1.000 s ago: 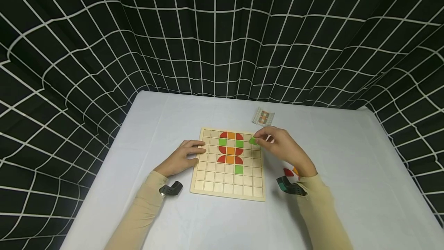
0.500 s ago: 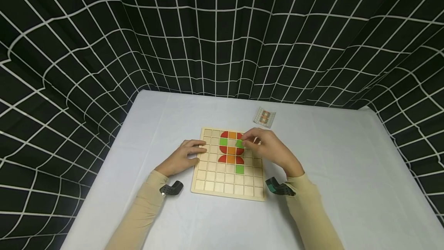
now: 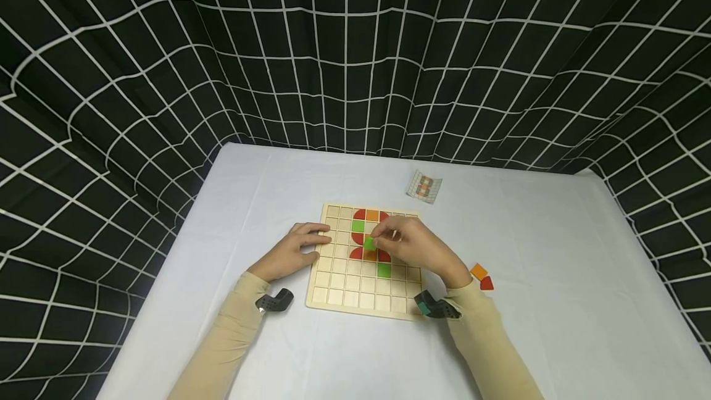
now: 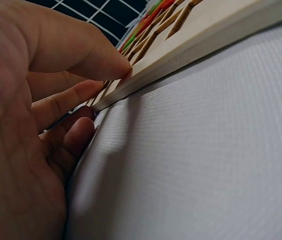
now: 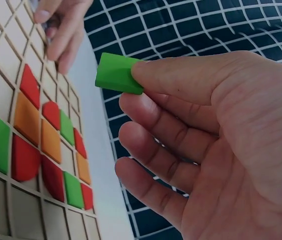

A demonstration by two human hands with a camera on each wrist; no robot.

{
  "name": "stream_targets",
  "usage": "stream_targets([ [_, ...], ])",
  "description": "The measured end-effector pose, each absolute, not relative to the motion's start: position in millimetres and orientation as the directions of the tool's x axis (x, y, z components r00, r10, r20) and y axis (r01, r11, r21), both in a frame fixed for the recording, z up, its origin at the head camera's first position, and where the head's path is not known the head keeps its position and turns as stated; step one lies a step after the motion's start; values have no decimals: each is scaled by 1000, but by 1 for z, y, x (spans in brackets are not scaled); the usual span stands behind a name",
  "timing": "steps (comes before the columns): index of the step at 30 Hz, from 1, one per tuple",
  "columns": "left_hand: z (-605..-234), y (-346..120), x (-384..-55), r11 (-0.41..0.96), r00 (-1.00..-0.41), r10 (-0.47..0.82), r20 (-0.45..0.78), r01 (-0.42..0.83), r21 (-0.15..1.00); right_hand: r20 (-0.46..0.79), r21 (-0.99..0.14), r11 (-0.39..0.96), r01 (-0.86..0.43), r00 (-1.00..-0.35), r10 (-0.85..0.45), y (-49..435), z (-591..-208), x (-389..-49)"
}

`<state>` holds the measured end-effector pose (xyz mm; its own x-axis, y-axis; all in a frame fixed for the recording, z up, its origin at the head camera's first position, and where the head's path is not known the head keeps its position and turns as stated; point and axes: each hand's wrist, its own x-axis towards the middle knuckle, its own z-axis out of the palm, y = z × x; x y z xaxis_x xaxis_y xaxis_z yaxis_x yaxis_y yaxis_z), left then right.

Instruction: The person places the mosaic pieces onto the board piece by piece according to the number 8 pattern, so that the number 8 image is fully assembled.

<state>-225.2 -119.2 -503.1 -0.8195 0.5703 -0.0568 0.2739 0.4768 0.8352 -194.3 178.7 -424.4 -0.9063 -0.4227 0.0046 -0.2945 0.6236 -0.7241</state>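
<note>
My right hand [image 3: 418, 244] pinches a green square tile [image 5: 116, 72] between thumb and index finger, the other fingers loosely bent. It is above the wooden grid board [image 3: 344, 289], over the middle of a pattern of tiles. That pattern has red rounded pieces [image 3: 358, 215], orange squares [image 3: 373, 215] and green squares [image 3: 358, 226] set in the cells. One green tile [image 3: 384, 270] sits lower, below the red pieces. My left hand [image 3: 289, 254] rests its fingertips on the board's left edge, with the thumb [image 4: 101, 52] on the rim. The right hand hides part of the pattern.
An orange square [image 3: 479, 271] and a red piece [image 3: 486, 283] lie loose on the white tablecloth [image 3: 544, 252], right of the board. Behind the board lies a small card [image 3: 424, 187] printed with a tile pattern. A dark gridded curtain [image 3: 344, 48] surrounds the table.
My right hand has carried the green tile leftward from the board's upper right to over the pattern's middle. The loose orange and red pieces now show fully. The left hand stays put.
</note>
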Motion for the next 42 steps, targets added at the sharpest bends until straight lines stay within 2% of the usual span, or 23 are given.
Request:
stream_targets([
  [11,-502,-119,-225,480,-820,570,-55,278,832,-37,-736,614,-287,-887,-459,168,-433,-194],
  [25,-503,-119,-226,490,-822,566,-64,272,828,-63,-675,660,-329,-866,-496,153,-447,-192],
  [42,-505,-118,-226,498,-820,568,-66,278,822,-55,-599,719,-353,-877,-477,145,-462,-189],
])
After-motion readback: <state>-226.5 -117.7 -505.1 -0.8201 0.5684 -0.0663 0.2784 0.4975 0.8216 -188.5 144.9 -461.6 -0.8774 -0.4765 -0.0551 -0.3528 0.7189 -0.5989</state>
